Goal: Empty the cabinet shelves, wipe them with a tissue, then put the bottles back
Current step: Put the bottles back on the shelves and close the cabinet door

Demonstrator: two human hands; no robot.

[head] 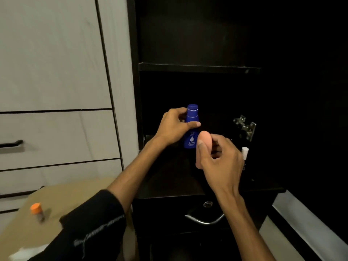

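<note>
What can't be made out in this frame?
- Blue bottle: label text too small; the left hand covers its side.
- Peach bottle: lower part hidden by the right hand.
- White cap: whatever is below it is lost in the dark.
- Cabinet interior: too dark to judge whether the upper shelf holds anything.
- Orange-capped bottle: blurred.

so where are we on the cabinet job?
Upper shelf looks bare. Left hand grips the blue bottle upright in the lower shelf; right hand holds a peach bottle. An orange-capped bottle waits outside. Emptying or restocking: can't tell.
</note>
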